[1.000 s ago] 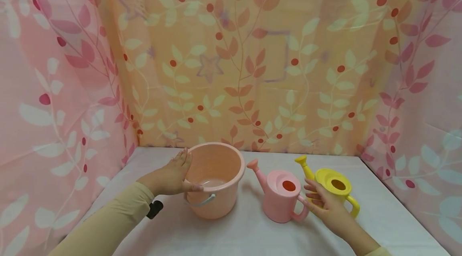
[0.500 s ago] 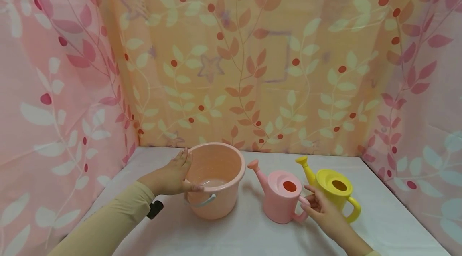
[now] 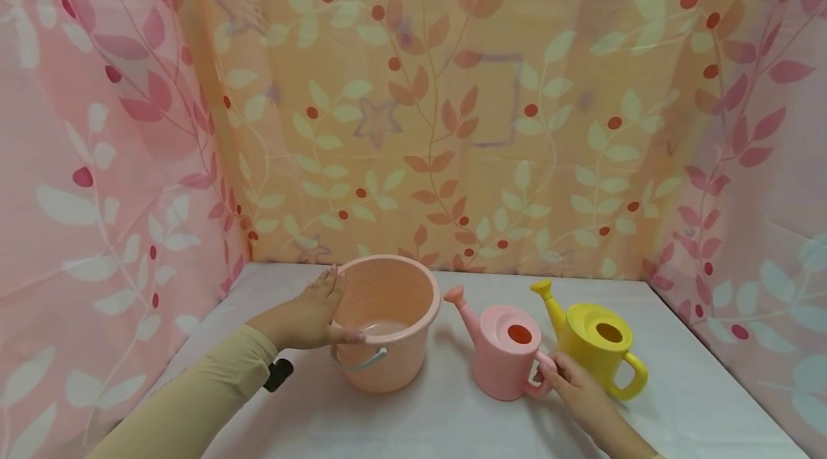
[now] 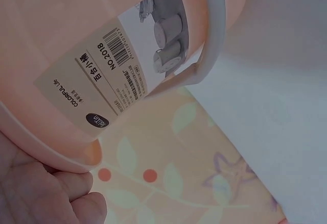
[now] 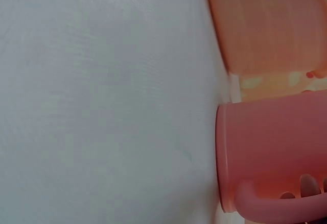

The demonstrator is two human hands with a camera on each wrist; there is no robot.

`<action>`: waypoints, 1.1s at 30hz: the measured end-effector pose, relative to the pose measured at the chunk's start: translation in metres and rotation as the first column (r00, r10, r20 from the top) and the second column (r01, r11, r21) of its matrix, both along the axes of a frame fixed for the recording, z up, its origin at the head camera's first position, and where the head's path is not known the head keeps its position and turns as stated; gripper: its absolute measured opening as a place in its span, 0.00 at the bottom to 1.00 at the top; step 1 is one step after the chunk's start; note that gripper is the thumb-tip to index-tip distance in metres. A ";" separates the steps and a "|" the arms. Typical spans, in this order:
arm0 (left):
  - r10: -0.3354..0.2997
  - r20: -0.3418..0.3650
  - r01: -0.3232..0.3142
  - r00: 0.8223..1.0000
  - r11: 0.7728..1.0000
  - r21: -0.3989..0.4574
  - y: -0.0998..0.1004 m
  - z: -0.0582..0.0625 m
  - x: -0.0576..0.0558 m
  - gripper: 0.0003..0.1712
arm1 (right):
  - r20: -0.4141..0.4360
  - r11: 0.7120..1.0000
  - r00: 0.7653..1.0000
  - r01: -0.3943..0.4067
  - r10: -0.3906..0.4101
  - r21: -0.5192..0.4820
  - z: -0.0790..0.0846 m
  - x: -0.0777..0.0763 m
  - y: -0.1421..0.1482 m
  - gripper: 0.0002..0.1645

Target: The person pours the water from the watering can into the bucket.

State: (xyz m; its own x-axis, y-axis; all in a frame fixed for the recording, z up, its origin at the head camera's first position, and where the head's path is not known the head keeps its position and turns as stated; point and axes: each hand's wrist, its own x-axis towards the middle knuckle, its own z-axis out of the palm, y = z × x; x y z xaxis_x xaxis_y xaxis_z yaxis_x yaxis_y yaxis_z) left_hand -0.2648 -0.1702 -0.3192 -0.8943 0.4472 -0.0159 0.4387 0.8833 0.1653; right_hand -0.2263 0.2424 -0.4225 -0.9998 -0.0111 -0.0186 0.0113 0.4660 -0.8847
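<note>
A peach bucket [image 3: 384, 365] stands upright on the table, its pale handle [image 3: 371, 360] hanging at the front. My left hand [image 3: 310, 315] rests on the bucket's left rim, fingers straight and thumb along the front edge. The left wrist view brings out a printed label [image 4: 112, 66] on the bucket. To the right is a pink watering can [image 3: 500, 365], spout toward the bucket. My right hand [image 3: 575, 387] holds this can by its handle; fingertips [image 5: 309, 185] show behind the handle in the right wrist view. Upright beside it stands a yellow watering can [image 3: 591, 348].
A white surface [image 3: 446, 430] lies under everything. Behind it hangs a leaf-patterned orange curtain [image 3: 413, 157], with a pink curtain [image 3: 129, 193] on the left and another pink curtain [image 3: 762, 229] on the right.
My right hand has come away from the yellow watering can's front and taken hold of the pink can's handle. The left hand and bucket have stayed put.
</note>
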 end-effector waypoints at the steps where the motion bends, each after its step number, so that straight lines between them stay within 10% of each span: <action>1: 0.000 0.000 0.000 1.000 1.000 -0.003 0.000 0.000 0.000 0.67 | 0.004 1.000 1.000 0.004 -0.004 -0.003 -0.001 0.000 -0.001 0.16; 33: 0.022 0.013 -0.022 1.000 1.000 -0.009 0.000 0.001 0.000 0.68 | -0.011 0.989 0.997 0.080 -0.082 -0.126 -0.003 0.006 -0.019 0.27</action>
